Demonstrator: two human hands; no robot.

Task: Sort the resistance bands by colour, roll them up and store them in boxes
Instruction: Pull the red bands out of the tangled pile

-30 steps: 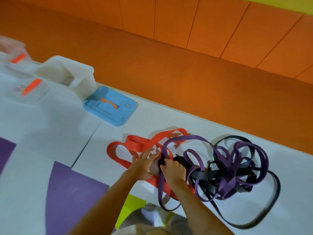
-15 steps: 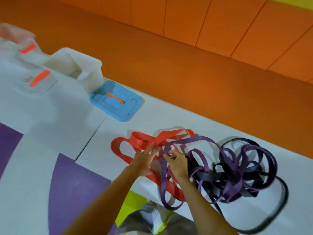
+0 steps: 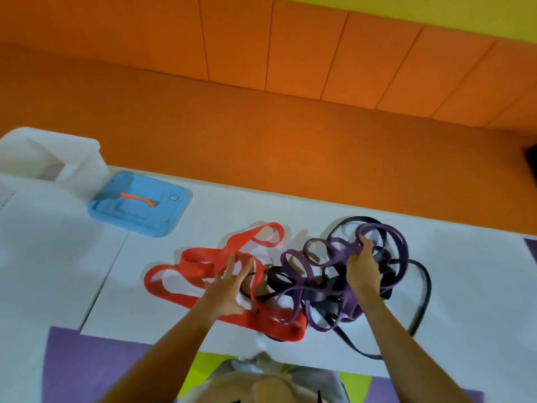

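Observation:
A tangle of resistance bands lies on the white floor mat (image 3: 58,257). The wide red band (image 3: 200,260) spreads out on the left of the heap. Purple bands (image 3: 319,251) and black bands (image 3: 424,286) are knotted together on the right. My left hand (image 3: 226,289) lies flat with fingers spread over the red band's loops. My right hand (image 3: 361,269) grips a bunch of purple loops in the middle of the tangle, with black strands under it.
A blue box lid (image 3: 139,203) with an orange handle lies to the far left of the bands. A white translucent box (image 3: 49,158) stands behind it at the left edge. An orange padded wall (image 3: 261,112) borders the mat. My knees (image 3: 261,385) show at the bottom.
My right hand moved right from beside the left hand into the purple tangle and took hold of it. The left hand stayed on the red band. The view shifted right.

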